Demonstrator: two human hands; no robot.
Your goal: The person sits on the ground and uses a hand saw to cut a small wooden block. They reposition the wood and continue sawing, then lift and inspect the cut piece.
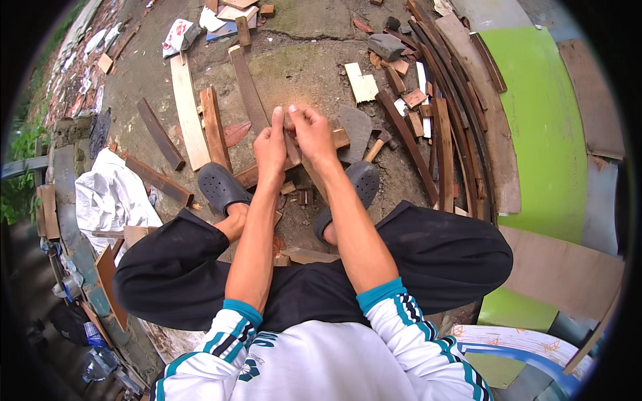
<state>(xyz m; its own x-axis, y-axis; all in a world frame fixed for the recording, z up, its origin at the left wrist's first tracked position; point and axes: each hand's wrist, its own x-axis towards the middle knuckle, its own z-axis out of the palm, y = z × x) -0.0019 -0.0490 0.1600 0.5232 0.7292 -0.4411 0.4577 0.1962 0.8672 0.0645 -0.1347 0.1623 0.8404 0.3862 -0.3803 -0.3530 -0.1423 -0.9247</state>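
My left hand [270, 148] and my right hand [311, 138] are close together in front of me, both with curled fingers and thumbs pointing away. What they pinch, if anything, is too small or hidden to make out. Beneath them a long brown wooden strip [246, 83] runs diagonally, partly covered by the hands. It crosses over a wooden block [341, 138] and a shorter piece of wood [248, 176] on the ground. A hammer [376, 148] with a pale wooden handle lies just right of my right hand, by my dark clog [363, 182].
Left of my hands lie a pale plank [183, 107], a brown plank [212, 127] and a white cloth [114, 194]. Long dark strips [444, 154] are stacked on the right, beside a green panel [543, 134]. A grey stone [386, 47] and several offcuts are scattered ahead.
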